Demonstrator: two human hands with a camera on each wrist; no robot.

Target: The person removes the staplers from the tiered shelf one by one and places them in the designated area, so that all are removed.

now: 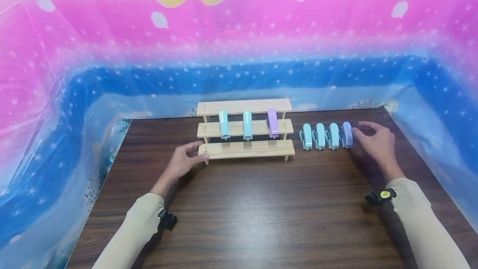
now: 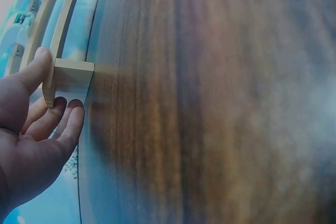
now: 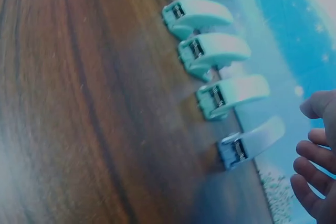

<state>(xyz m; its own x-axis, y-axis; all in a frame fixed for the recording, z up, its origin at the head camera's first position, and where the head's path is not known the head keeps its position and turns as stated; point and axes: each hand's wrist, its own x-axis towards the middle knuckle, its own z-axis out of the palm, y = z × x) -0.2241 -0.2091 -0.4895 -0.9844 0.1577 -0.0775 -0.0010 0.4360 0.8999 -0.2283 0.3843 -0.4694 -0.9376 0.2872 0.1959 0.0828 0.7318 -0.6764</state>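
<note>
My left hand (image 1: 181,162) holds the left end of the lowest step of a three-step wooden rack (image 1: 246,150). In the left wrist view its thumb (image 2: 38,69) lies on the board's face and the fingers curl round the end. On the middle step stand two light teal mini staplers (image 1: 247,125) and a purple stapler (image 1: 273,123). Right of the rack, three teal staplers (image 1: 320,136) and a periwinkle stapler (image 1: 347,135) stand in a row on the table. My right hand (image 1: 377,140) is beside the periwinkle one, fingers loosely bent, nothing in its grasp.
The dark wood-grain table (image 1: 246,211) stretches in front of the rack. A pink and blue printed cloth (image 1: 239,61) hangs behind the table and along both sides. Each wrist wears a black strap with a small camera (image 1: 168,220).
</note>
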